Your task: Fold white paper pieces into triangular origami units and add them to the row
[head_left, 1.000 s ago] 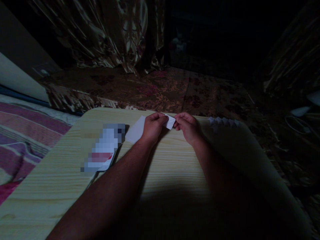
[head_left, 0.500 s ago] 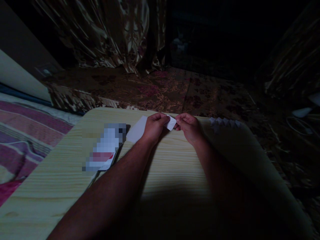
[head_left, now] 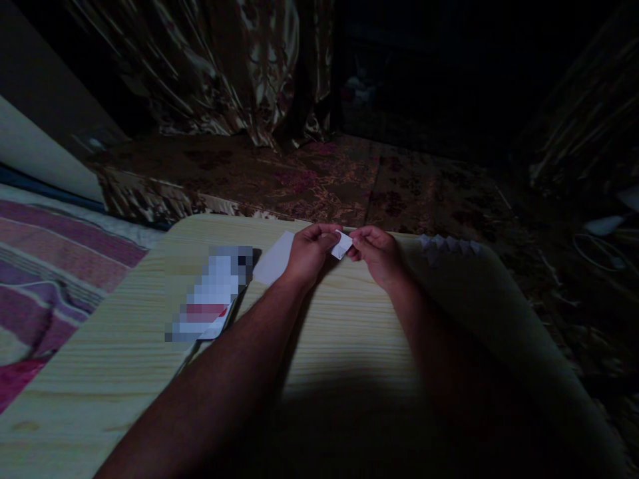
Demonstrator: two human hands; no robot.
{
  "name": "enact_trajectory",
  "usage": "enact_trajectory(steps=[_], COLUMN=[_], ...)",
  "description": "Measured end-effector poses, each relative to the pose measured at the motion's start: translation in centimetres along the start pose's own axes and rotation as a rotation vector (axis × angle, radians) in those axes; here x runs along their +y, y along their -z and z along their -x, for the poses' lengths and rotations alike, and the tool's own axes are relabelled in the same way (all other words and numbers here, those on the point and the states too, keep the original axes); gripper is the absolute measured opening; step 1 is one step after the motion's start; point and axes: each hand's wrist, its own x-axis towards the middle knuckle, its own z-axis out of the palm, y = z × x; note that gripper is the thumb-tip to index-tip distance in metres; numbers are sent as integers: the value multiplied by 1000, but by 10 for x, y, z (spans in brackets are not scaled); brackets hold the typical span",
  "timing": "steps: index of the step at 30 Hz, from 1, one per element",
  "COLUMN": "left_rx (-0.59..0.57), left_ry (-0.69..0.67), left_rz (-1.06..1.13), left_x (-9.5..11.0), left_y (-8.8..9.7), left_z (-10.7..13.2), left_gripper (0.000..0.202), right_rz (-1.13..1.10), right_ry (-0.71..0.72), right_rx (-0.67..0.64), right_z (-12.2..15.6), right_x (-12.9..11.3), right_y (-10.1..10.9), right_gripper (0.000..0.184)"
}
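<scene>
Between my two hands is a small folded piece of white paper (head_left: 341,245), held above the far part of the wooden table (head_left: 344,332). My left hand (head_left: 310,253) is closed, pinching the paper's left side between thumb and fingers. The fingertips of my right hand (head_left: 375,253) are closed on its right edge. Just left of my left hand lies white paper (head_left: 273,258) on the tabletop, partly covered by that hand. Several small folded paper pieces (head_left: 449,245) sit in a row to the right of my right hand, dim in shadow.
A phone-like object (head_left: 212,296), blurred out by pixels, lies on the table's left with a cable at its lower end. Striped bedding (head_left: 60,259) borders the table on the left. Beyond the far edge are a patterned cloth-covered ledge (head_left: 279,176) and shiny curtains (head_left: 259,73).
The paper between my fingers has shifted slightly, and a crease now shows near its lower edge. Both hands stay nearly in place.
</scene>
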Motion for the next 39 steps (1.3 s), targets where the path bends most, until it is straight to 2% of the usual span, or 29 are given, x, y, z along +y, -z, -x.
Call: enact_trajectory(steps=[5, 13, 18, 21, 24, 31, 36, 39], left_rx=[5, 53, -29, -110, -142, -109, -23, -2], left_ry=[-20, -36, -23, -20, -46, -103, -73, -51], left_rz=[-1, 11, -105, -190, -250, -344, -227, -173], left_x=[-1, -3, -3, -4, -4, -3, -6, -5], left_y=[1, 4, 2, 0, -1, 1, 2, 2], left_z=[-2, -5, -1, 2, 4, 3, 1, 0], left_gripper=[23, 23, 31, 24, 18, 22, 20, 21], right_rz=[-19, 24, 59, 71, 80, 69, 5, 18], right_ry=[-8, -8, -32, -17, 6, 6, 2, 19], right_rx=[-1, 15, 121, 170, 177, 184, 199, 216], right_z=[0, -1, -3, -4, -4, -3, -4, -3], right_x=[-1, -2, 1, 2, 2, 1, -2, -1], right_y=[0, -4, -5, -3, -3, -3, -6, -6], right_gripper=[24, 38, 25, 21, 18, 20, 31, 30])
